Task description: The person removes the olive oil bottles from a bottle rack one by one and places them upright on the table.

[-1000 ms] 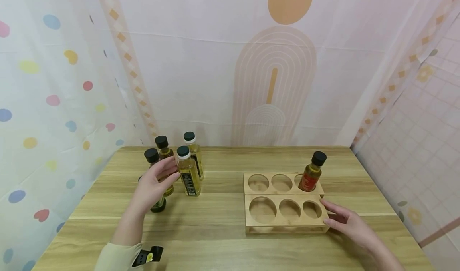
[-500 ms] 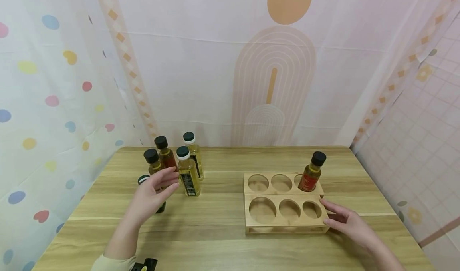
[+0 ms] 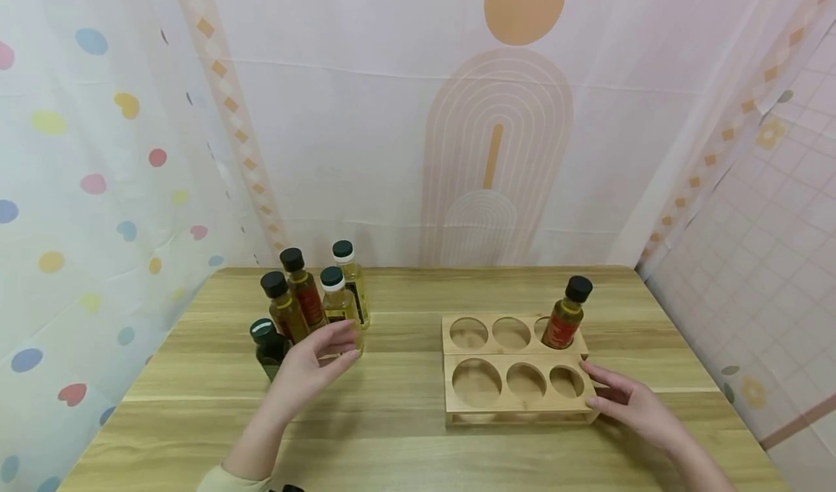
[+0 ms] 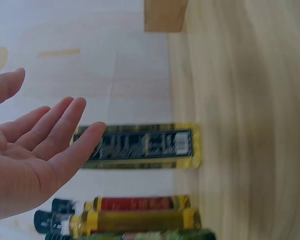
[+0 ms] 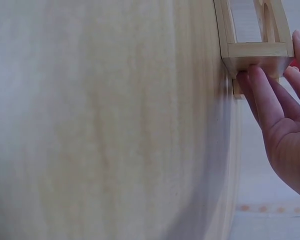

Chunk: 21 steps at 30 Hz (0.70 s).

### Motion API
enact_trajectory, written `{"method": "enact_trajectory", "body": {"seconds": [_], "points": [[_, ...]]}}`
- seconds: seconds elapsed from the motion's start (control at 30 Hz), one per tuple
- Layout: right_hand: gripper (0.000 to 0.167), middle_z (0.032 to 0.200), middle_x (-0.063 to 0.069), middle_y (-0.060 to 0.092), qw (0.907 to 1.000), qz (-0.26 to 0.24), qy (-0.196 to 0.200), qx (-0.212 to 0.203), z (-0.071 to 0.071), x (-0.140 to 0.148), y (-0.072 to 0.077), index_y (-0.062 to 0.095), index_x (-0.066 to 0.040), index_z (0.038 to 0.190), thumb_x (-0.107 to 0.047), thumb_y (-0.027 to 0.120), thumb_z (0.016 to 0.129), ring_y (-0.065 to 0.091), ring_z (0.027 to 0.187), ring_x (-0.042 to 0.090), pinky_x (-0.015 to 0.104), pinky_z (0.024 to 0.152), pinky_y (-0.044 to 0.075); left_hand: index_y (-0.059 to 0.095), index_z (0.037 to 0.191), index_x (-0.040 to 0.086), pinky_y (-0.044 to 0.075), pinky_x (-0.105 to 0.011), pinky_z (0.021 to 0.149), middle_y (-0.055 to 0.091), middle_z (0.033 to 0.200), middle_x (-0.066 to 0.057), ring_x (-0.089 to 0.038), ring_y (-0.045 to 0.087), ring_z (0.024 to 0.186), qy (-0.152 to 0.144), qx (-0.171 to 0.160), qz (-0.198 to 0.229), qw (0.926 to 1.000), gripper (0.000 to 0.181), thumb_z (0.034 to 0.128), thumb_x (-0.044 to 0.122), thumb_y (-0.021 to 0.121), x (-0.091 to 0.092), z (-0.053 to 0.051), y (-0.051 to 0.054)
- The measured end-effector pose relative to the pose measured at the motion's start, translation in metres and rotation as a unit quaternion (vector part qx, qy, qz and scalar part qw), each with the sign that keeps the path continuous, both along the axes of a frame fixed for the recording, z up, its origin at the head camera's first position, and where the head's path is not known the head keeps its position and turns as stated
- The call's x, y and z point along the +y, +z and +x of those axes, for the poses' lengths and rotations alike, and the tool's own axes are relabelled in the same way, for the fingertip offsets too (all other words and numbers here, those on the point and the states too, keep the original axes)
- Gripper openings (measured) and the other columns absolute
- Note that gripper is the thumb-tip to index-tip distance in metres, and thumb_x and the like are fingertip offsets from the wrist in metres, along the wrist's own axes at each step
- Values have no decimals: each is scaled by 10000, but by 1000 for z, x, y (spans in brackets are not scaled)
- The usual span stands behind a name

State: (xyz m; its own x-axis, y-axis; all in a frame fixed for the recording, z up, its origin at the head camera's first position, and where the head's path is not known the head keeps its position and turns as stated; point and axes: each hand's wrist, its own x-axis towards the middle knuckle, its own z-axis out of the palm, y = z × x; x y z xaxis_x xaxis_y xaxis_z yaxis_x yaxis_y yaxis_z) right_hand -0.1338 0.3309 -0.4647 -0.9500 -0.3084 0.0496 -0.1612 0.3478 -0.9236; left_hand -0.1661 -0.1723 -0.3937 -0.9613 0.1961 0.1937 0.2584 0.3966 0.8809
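Note:
In the head view my left hand [image 3: 315, 365] is in front of the nearer clear-glass oil bottle [image 3: 339, 305], which has a dark green cap and golden oil. The left wrist view shows the left fingers spread and the thumb apart, with the dark-labelled bottle [image 4: 145, 146] beyond them; contact cannot be told. My right hand [image 3: 636, 410] holds the right end of a two-tier wooden bottle rack [image 3: 522, 399]. Its thumb lies at the top edge and its fingertips [image 5: 258, 75] press the end face. A red-labelled oil bottle [image 3: 564, 316] stands in the rack's back right hole.
Left of the left hand stand a dark green bottle [image 3: 270, 348] and two black-capped oil bottles, one in front [image 3: 287, 314], one behind [image 3: 307, 292]. Another clear oil bottle [image 3: 355, 289] stands behind the nearer one. The wooden table [image 3: 398, 448] ends at a curtain [image 3: 366, 151].
My left hand has moved right and slightly down, from beside the black-capped bottles to in front of the nearer clear bottle. The right hand and rack stay where they were.

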Motion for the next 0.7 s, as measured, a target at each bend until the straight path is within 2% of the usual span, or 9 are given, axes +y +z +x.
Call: {"method": "enact_trajectory", "body": {"seconds": [0.33, 0.53, 0.7], "points": [[595, 1290, -378, 429, 9999, 97, -89, -58, -1, -1, 0, 403, 97, 1444, -123, 665, 957, 576, 1054, -33, 249, 820, 549, 551, 1335, -63, 540, -329, 898, 660, 1192, -206, -315, 646, 1076, -309, -62, 334, 9989, 449, 917, 21, 690, 32, -5, -20], [606, 1291, -379, 423, 9999, 20, -45, -166, -1, -1, 1, 384, 98, 1454, -123, 659, 961, 578, 1061, -30, 252, 827, 548, 546, 1330, -77, 538, -357, 908, 652, 1197, -225, -326, 640, 1083, -605, -139, 488, 9969, 437, 932, 45, 679, 52, -8, -28], [608, 1297, -381, 417, 9998, 18, -43, -185, -1, -1, 1, 380, 91, 1460, -127, 655, 964, 571, 1065, -38, 254, 826, 549, 548, 1318, -92, 538, -351, 911, 656, 1184, -229, -340, 645, 1067, -840, -68, 565, 9948, 438, 919, 28, 683, 71, -14, -34]]}}
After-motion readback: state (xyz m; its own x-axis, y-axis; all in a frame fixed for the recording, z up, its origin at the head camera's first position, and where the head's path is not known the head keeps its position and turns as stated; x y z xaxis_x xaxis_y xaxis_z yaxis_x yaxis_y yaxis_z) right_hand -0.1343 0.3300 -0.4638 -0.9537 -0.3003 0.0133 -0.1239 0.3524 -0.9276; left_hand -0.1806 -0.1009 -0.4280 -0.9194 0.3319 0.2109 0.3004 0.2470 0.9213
